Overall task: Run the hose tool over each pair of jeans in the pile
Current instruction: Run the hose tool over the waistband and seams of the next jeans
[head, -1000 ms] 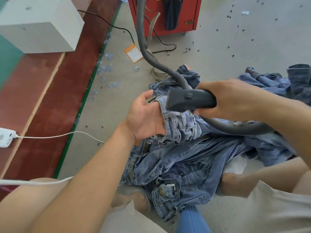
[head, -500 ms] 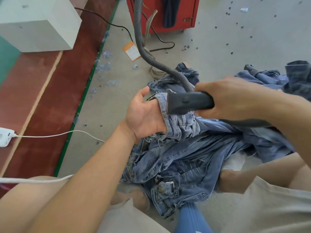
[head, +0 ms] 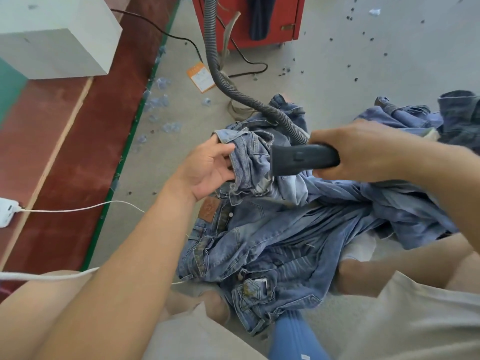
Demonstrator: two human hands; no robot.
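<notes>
A pile of blue jeans [head: 280,237] lies on the grey floor between my knees. My left hand [head: 207,167] holds a bunched waistband of the top pair [head: 249,157], thumb and fingers curled round its edge. My right hand [head: 363,149] grips the black nozzle [head: 304,158] of the hose tool, its mouth pressed against that bunched denim. The grey ribbed hose [head: 233,92] runs from the nozzle up to a red cabinet [head: 246,19]. More jeans [head: 420,118] lie at the far right.
A white box [head: 57,37] stands on a red floor strip at the left. A white charger and cable [head: 78,209] lie near my left arm. An orange tag [head: 200,76], a black cord and dark specks are scattered on the floor.
My left hand has shifted its hold and now shows its palm, with the waistband pulled out further left. A brown leather patch on the jeans below has come into sight. The nozzle stays on the denim.
</notes>
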